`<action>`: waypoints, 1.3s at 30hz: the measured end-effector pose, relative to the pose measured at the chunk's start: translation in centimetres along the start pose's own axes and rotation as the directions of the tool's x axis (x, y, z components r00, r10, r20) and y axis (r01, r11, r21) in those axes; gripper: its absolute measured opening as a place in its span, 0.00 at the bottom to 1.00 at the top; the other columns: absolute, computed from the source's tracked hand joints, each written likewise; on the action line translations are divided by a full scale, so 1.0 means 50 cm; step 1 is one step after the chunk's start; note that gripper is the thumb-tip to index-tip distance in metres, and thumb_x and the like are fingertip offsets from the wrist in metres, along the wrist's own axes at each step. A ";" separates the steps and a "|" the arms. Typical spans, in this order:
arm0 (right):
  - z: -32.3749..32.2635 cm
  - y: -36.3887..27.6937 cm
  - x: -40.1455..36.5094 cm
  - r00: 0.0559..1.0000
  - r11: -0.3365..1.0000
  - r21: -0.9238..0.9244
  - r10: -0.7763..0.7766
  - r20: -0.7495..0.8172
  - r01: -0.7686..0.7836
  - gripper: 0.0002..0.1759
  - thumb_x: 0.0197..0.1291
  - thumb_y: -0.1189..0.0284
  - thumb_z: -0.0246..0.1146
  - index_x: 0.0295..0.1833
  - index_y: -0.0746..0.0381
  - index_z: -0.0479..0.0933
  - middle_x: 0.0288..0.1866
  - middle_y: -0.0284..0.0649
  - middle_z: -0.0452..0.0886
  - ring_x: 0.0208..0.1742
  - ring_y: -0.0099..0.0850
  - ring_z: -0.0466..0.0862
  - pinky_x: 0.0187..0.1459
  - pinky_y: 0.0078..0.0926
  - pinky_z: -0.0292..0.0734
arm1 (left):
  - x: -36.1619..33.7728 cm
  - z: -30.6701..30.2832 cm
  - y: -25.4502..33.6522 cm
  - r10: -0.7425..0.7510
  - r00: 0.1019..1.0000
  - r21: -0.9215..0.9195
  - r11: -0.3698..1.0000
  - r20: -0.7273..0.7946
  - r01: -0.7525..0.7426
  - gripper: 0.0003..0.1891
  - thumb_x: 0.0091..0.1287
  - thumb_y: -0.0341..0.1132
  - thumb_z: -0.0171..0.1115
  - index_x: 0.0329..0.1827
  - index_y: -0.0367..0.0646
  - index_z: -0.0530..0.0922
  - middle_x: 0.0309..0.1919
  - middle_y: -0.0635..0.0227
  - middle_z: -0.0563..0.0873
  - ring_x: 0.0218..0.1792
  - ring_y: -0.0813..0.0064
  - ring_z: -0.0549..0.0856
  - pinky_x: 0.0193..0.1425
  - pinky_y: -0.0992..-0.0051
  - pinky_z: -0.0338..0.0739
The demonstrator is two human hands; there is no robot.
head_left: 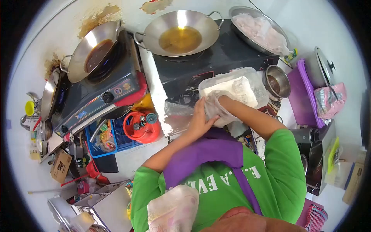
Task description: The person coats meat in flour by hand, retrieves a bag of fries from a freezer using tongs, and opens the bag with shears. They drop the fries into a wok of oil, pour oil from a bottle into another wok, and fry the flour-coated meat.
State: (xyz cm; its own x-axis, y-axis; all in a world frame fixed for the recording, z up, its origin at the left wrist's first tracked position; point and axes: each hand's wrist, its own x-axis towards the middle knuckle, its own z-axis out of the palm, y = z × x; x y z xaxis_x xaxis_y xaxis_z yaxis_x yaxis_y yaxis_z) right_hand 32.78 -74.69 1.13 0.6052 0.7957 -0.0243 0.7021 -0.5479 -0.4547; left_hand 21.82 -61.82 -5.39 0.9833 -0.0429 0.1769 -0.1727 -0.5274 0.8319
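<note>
My left hand [200, 119] holds the mouth of a clear plastic bag [215, 103], its thumb apart from the other fingers. My right hand reaches into this bag; the forearm [247, 113] shows, but the fingers are hidden by plastic. Behind and under the bag is a clear plastic tub [259, 83] with white powder [232, 88] in it. The bag overlaps the tub's near side.
Beyond the tub, a black stove [239, 50] carries a wok [148, 36] of yellow oil and a basin [235, 13] of pale raw meat. A steel bowl [285, 87] stands right of the tub. A red gas cylinder [145, 133] is on the left.
</note>
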 end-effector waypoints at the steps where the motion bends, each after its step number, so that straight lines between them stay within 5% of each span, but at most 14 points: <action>1: -0.007 0.016 -0.006 0.999 1.000 0.008 0.027 -0.034 -0.027 0.13 0.55 0.69 0.58 0.40 0.68 0.79 0.41 0.50 0.81 0.40 0.43 0.81 0.44 0.34 0.75 | 0.005 0.006 0.004 0.026 0.999 0.040 0.999 -0.021 -0.025 0.39 0.60 0.40 0.60 0.68 0.30 0.50 0.63 0.38 0.59 0.65 0.44 0.60 0.68 0.60 0.56; 9: -0.147 0.206 -0.083 0.972 0.945 0.280 0.209 -0.108 -0.172 0.12 0.55 0.71 0.57 0.39 0.68 0.79 0.39 0.48 0.81 0.40 0.41 0.81 0.43 0.33 0.75 | 0.011 0.046 -0.010 0.021 0.989 0.119 0.993 -0.147 -0.003 0.35 0.60 0.32 0.53 0.69 0.30 0.49 0.64 0.38 0.58 0.66 0.42 0.58 0.69 0.58 0.53; 14: -0.079 0.234 -0.106 0.939 0.774 0.600 0.328 -0.104 -0.204 0.11 0.56 0.72 0.56 0.38 0.68 0.79 0.39 0.47 0.81 0.40 0.40 0.81 0.42 0.33 0.76 | 0.014 0.049 0.014 0.004 0.966 0.131 0.991 -0.260 0.031 0.31 0.61 0.33 0.54 0.67 0.32 0.56 0.62 0.40 0.62 0.64 0.44 0.60 0.68 0.58 0.54; 17: -0.049 0.232 -0.094 0.910 0.595 0.785 0.401 -0.105 -0.172 0.11 0.56 0.73 0.56 0.38 0.69 0.79 0.38 0.47 0.81 0.41 0.40 0.81 0.42 0.32 0.76 | 0.028 0.007 0.092 0.152 0.969 0.472 0.880 -0.193 -0.044 0.27 0.61 0.35 0.56 0.63 0.35 0.64 0.59 0.41 0.64 0.61 0.46 0.65 0.65 0.59 0.59; 19: -0.033 0.221 -0.094 0.893 0.460 0.876 0.441 -0.085 -0.144 0.11 0.56 0.73 0.56 0.37 0.69 0.79 0.38 0.46 0.81 0.41 0.39 0.82 0.42 0.32 0.76 | 0.061 0.020 0.138 0.296 0.954 0.402 0.879 -0.042 -0.256 0.24 0.60 0.37 0.59 0.59 0.38 0.69 0.56 0.46 0.67 0.57 0.50 0.69 0.61 0.60 0.63; 21: -0.017 0.206 -0.094 0.880 0.333 0.937 0.469 -0.070 -0.103 0.10 0.56 0.73 0.55 0.37 0.69 0.79 0.38 0.46 0.81 0.41 0.39 0.82 0.42 0.32 0.76 | 0.109 0.059 0.179 0.308 0.951 0.139 0.941 0.015 -0.307 0.27 0.59 0.39 0.60 0.60 0.39 0.67 0.55 0.50 0.69 0.56 0.49 0.70 0.60 0.60 0.65; 24: 0.006 0.174 -0.090 0.867 0.189 0.981 0.496 -0.052 -0.049 0.10 0.56 0.74 0.55 0.36 0.69 0.79 0.37 0.45 0.81 0.41 0.38 0.82 0.42 0.31 0.76 | 0.173 0.126 0.223 0.208 0.977 0.122 0.972 -0.046 -0.201 0.24 0.59 0.34 0.60 0.59 0.40 0.67 0.50 0.53 0.74 0.49 0.54 0.75 0.53 0.65 0.71; 27: 0.008 0.182 -0.094 0.851 0.120 0.992 0.523 -0.043 -0.023 0.10 0.57 0.75 0.55 0.36 0.69 0.79 0.37 0.45 0.81 0.41 0.37 0.82 0.41 0.31 0.76 | 0.236 0.125 0.199 -0.120 0.967 -0.214 0.962 0.225 0.169 0.23 0.58 0.27 0.57 0.58 0.42 0.66 0.42 0.55 0.77 0.39 0.61 0.80 0.44 0.69 0.75; 28: 0.012 0.198 -0.098 0.850 0.136 0.990 0.525 -0.040 -0.037 0.10 0.57 0.75 0.54 0.36 0.69 0.79 0.37 0.45 0.81 0.41 0.37 0.82 0.41 0.31 0.76 | 0.238 0.124 0.189 -0.020 0.995 -0.309 0.950 0.100 0.050 0.19 0.57 0.23 0.56 0.53 0.42 0.69 0.35 0.58 0.77 0.32 0.67 0.80 0.36 0.72 0.76; 30: 0.033 0.241 -0.113 0.861 0.252 0.962 0.507 -0.039 -0.105 0.10 0.57 0.75 0.54 0.35 0.69 0.79 0.36 0.44 0.81 0.41 0.36 0.82 0.41 0.31 0.76 | 0.242 0.137 0.129 0.289 0.957 -0.133 0.950 0.036 -0.283 0.14 0.57 0.23 0.57 0.47 0.41 0.72 0.35 0.58 0.77 0.32 0.68 0.80 0.36 0.71 0.75; 32: 0.013 0.251 -0.128 0.919 0.678 0.705 0.381 -0.097 -0.206 0.11 0.58 0.75 0.54 0.39 0.68 0.79 0.39 0.44 0.83 0.40 0.33 0.83 0.41 0.28 0.76 | 0.239 0.130 0.153 0.286 0.958 -0.076 0.956 0.022 -0.284 0.11 0.56 0.23 0.57 0.43 0.40 0.74 0.35 0.57 0.77 0.32 0.67 0.80 0.36 0.72 0.75; 34: -0.014 0.229 -0.128 0.973 0.971 0.204 0.163 -0.163 -0.128 0.11 0.59 0.73 0.54 0.41 0.66 0.80 0.40 0.43 0.83 0.40 0.31 0.83 0.43 0.27 0.76 | 0.238 0.128 0.162 0.247 0.969 -0.056 0.968 0.018 -0.246 0.09 0.56 0.22 0.57 0.40 0.39 0.75 0.35 0.57 0.77 0.32 0.66 0.80 0.35 0.71 0.75; 36: -0.022 0.212 -0.120 0.972 0.970 -0.069 0.229 -0.049 -0.232 0.12 0.59 0.73 0.54 0.43 0.63 0.80 0.40 0.42 0.83 0.40 0.31 0.82 0.45 0.27 0.76 | 0.246 0.130 0.159 0.176 0.984 -0.079 0.982 0.022 -0.173 0.10 0.56 0.21 0.57 0.40 0.39 0.76 0.36 0.57 0.77 0.33 0.66 0.80 0.35 0.71 0.75; 39: -0.014 0.209 -0.119 0.965 0.906 -0.334 0.250 -0.076 -0.261 0.14 0.58 0.73 0.52 0.47 0.60 0.79 0.43 0.41 0.82 0.43 0.32 0.82 0.50 0.29 0.74 | 0.260 0.112 0.130 0.155 0.987 -0.059 0.987 0.031 -0.153 0.11 0.53 0.19 0.56 0.40 0.39 0.76 0.38 0.58 0.76 0.34 0.63 0.80 0.36 0.70 0.74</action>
State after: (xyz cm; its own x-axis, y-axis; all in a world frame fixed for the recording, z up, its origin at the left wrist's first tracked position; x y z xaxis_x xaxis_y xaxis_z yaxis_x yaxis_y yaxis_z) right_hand 36.79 -85.33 -2.85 0.7881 0.6116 -0.0691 0.6035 -0.7900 -0.1084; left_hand 33.80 -70.55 -0.66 0.9460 -0.1499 0.2873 -0.3239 -0.4640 0.8245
